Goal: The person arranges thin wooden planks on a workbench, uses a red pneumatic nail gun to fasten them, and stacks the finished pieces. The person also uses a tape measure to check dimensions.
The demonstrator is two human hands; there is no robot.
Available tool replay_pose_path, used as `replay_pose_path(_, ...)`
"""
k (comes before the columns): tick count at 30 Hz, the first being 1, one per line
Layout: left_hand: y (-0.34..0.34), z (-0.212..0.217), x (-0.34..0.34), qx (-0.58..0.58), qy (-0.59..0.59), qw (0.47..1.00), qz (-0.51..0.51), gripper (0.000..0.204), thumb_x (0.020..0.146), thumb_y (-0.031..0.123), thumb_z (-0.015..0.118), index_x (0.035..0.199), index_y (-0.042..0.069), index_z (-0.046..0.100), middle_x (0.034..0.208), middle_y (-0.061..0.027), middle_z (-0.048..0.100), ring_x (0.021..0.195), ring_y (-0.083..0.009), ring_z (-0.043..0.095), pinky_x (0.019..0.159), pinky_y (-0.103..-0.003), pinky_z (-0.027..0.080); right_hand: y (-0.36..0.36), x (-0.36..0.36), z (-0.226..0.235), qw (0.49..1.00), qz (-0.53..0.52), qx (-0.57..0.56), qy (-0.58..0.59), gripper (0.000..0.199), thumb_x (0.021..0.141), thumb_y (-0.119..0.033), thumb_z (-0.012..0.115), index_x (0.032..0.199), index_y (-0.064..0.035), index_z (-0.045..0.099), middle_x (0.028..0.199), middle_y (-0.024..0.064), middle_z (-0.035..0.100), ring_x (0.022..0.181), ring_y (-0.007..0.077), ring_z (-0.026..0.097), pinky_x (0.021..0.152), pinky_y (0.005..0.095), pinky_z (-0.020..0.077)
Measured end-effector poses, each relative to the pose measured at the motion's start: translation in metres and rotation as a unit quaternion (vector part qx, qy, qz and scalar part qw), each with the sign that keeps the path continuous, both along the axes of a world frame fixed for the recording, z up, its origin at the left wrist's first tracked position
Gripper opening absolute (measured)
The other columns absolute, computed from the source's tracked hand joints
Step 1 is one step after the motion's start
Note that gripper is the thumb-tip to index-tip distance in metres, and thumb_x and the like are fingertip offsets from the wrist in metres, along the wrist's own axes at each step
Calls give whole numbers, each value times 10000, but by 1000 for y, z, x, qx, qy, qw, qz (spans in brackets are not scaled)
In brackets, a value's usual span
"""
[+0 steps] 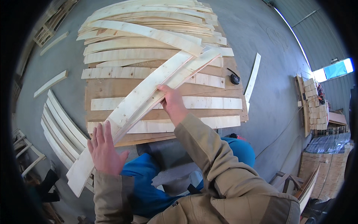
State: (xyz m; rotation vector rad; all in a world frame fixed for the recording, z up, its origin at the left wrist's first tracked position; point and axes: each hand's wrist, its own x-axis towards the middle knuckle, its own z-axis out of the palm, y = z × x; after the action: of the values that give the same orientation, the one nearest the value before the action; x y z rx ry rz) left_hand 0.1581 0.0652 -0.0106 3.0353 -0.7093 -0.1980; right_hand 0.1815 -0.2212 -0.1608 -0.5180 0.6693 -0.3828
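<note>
Two bare hands work a long pale plank (143,100) that runs diagonally from about 7 o'clock to 1 o'clock across a low wooden pallet (112,89) on the concrete floor (264,108). At 9 o'clock, several loose boards (59,130) lie side by side on the floor beside the pallet, with a single board (50,83) apart at 10 o'clock. The left hand (104,149), at 7 o'clock, is held flat with its fingers (97,135) spread, the palm against the plank's lower end. Toward the centre, the right hand (172,102) grips the plank's near edge, thumb on top and the other fingers curled under it. A second plank lies just beneath the first, on the same slant. At 12 o'clock a heap of similar planks (149,33) covers the pallet's far half. A black tape measure (234,78) rests on the pallet at 2 o'clock, beside a narrow strip (253,77) on the floor. Stacked timber (317,108) stands at 3 o'clock.
</note>
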Motion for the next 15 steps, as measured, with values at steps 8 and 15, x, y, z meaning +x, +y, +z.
replay_pose_path(8, 45, -38, 12, -53, 43, 998, 1, 817, 664, 107, 829, 1429, 22, 551, 1266, -241, 641, 1210, -464, 618, 1044, -530, 512, 20, -40, 17, 998, 47, -43, 14, 367, 894, -31, 763, 1222, 89, 650, 1137, 184, 723, 960, 320, 751, 846, 486, 657)
replay_pose_path(15, 70, -37, 11, -42, 228, 973, 11, 731, 652, 107, 778, 1357, -18, 634, 1211, -278, 702, 1128, -416, 695, 970, -470, 559, 18, -83, 20, 976, 181, -59, 102, 363, 943, -218, 779, 1194, 21, 672, 1093, 133, 735, 902, 256, 732, 772, 428, 616)
